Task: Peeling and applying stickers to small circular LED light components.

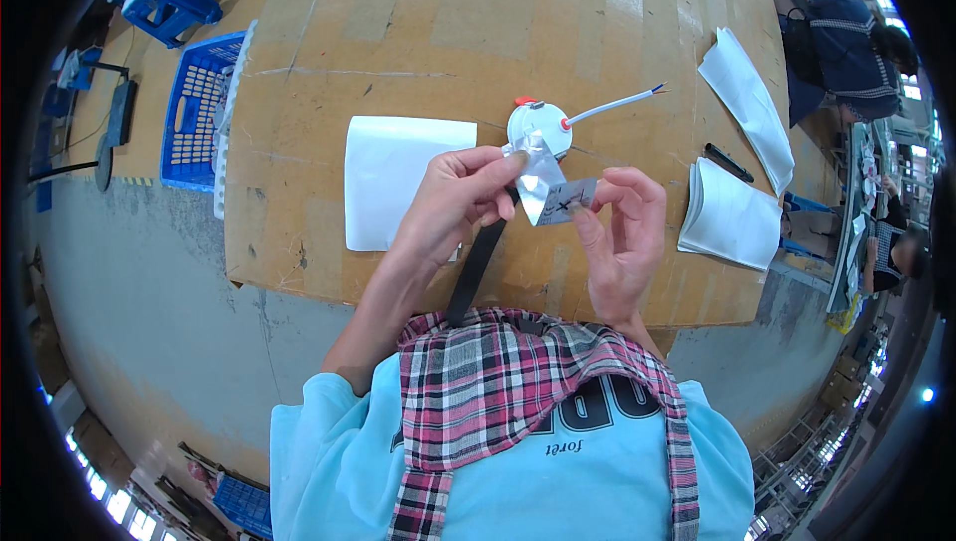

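One bent silvery sheet (539, 189), overlapping in view a white round fixture (531, 119): left hand (456, 195) pinches its left edge, right hand (627, 225) its right end; step seemingly peeling or unfolding, next move probably calling for light, even tension.

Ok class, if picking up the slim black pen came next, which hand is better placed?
Probably the right hand: the slim black pen lies to its right, farther from the left hand. Both pinch the folded, shiny silver sheet, so the right would first release it.
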A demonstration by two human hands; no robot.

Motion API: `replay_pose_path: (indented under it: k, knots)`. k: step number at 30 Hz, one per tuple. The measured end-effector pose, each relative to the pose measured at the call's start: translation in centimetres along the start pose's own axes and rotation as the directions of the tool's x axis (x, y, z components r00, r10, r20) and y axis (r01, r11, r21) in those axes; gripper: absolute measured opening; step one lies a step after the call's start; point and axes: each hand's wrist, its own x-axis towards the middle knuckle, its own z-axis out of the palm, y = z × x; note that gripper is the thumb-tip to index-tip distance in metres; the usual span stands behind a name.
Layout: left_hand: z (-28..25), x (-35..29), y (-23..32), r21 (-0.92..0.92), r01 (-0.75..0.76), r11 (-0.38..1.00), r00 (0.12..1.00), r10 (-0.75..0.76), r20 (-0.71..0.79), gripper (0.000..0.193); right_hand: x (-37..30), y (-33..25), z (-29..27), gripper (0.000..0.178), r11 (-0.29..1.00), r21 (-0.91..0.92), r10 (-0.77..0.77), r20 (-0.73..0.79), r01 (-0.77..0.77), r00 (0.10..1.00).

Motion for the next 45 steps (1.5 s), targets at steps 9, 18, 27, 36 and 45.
replay_pose_path:
  k: [9,18,27,36,45]
  knots:
    - [-0.4,-0.5,0.4,-0.385,0.19,0.903,0.973,-0.121,0.196,0.018,-0.3,0.5,-0.5,0.044,0.985,-0.024,-0.17,0.06,0.171,0.984]
    - [0.7,-0.8,-0.2,0.143,-0.136,0.98,0.989,0.142,-0.036,0.018,-0.2,0.4,-0.3,0.044,0.99,-0.09,-0.106,0.04,0.109,0.994]
    - [1.7,-0.9,-0.3,0.265,-0.271,0.925,0.956,0.291,-0.038,0.025,0.8,-0.1,0.2,0.042,0.987,-0.155,0.05,0.069,-0.038,0.996]
    - [2.0,-1.1,-0.3,0.315,-0.22,0.923,0.967,0.249,-0.054,0.014,0.9,0.2,0.1,0.045,0.973,-0.227,0.053,0.033,-0.044,0.998]
    - [2.0,-1.0,-0.3,0.313,-0.175,0.934,0.978,0.203,-0.056,0.013,1.0,0.4,0.2,0.046,0.972,-0.232,0.053,0.032,-0.045,0.998]
